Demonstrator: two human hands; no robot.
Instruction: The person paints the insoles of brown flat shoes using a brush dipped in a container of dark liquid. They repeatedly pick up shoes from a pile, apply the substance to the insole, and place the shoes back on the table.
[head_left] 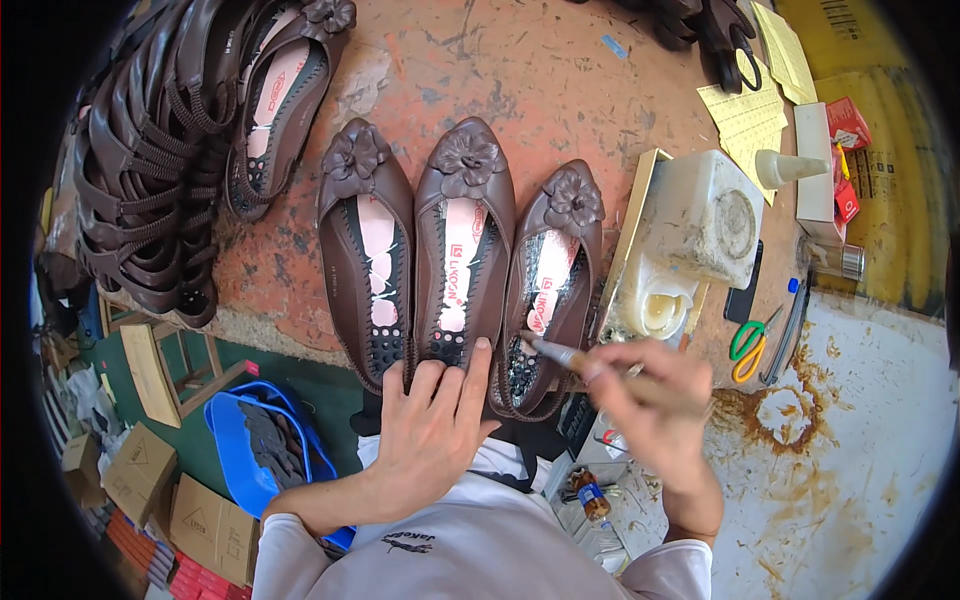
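Three brown pointed flats with flower ornaments stand side by side: left (343, 280), middle (480, 210) and right (560, 250). Pink pieces and perforated dark insoles show inside. My left hand (428, 435) rests with outstretched fingers on the heel ends of the left and middle shoes, index finger on the middle one's edge. My right hand (655, 405) grips a brush (565, 356), its bristles inside the right shoe, which has a wet shine. Beside that hand stands an open white glue container (720, 220) in a tray (635, 195).
A pile of brown shoes (150, 190) covers the worktable's (280, 280) left; more lie at the top. Yellow papers (740, 115), a red box (848, 125), a phone (740, 290) and scissors (750, 350) are on the right. Below are a blue bin (235, 440), cardboard boxes (210, 520) and stool (150, 375).
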